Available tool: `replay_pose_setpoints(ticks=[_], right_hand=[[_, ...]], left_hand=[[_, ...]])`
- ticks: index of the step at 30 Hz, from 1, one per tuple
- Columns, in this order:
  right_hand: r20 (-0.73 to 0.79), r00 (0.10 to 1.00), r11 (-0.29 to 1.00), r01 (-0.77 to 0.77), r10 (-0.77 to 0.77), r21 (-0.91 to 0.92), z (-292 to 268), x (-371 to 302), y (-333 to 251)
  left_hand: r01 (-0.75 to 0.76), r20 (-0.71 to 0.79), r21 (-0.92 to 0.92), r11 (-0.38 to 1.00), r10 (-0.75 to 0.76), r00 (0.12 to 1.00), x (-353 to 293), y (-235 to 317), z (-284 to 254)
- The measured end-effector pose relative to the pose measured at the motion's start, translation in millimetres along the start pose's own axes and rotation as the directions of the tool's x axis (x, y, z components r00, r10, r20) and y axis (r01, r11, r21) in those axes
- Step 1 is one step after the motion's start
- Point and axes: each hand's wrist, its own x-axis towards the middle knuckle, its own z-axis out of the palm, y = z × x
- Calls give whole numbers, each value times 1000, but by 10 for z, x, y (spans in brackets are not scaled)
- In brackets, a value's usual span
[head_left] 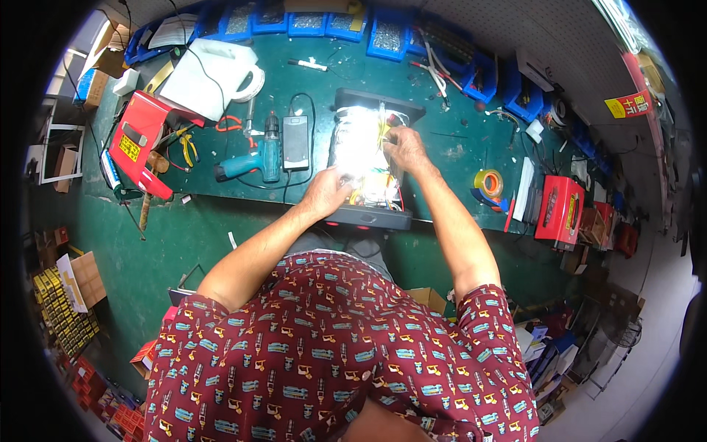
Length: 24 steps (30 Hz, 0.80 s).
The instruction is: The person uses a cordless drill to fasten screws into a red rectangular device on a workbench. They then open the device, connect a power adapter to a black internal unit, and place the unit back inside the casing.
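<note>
An opened device point(372, 219) with black end plates lies at the bench's front edge. Glare washes out much of its middle, but thin yellow and other coloured wires point(384, 132) show along its right side. My right hand point(409, 152) reaches over that side, its thumb and fingers pinched at the wires. At the device's lower left, my left hand point(328, 193) has its fingers curled against the edge; what they hold is lost in the glare. A black power adapter point(296, 142) with a cable lies left of the device, next to a teal cordless drill point(254, 162).
The green bench point(449, 173) carries a white jug point(210, 77), a red tool case point(136, 136) and yellow-handled pliers point(188, 149) on the left. Rightward are a tape roll point(488, 183) and a red box point(560, 210). Blue parts bins point(388, 38) line the back.
</note>
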Motion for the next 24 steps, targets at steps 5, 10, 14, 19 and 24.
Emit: replay_pose_setpoints(ticks=[5, 10, 14, 19, 24], right_hand=[[13, 997, 997, -73, 74, -22, 52, 26, -17], [4, 986, 985, -165, 165, -43, 25, -36, -148], [-288, 957, 999, 26, -17, 26, 131, -208, -12], [-417, 832, 900, -201, 365, 386, 389, -796, -143], [-353, 794, 845, -343, 494, 411, 541, -887, -207]], left_hand=[[42, -45, -67, 997, -45, 998, -196, -153, -136], [38, -53, -51, 998, -40, 998, -332, -156, -232], [-21, -11, 15, 1000, 21, 1000, -323, -26, -207], [-73, 19, 28, 997, 73, 997, -306, 123, -157], [-84, 18, 35, 996, 84, 996, -342, -4, -118]])
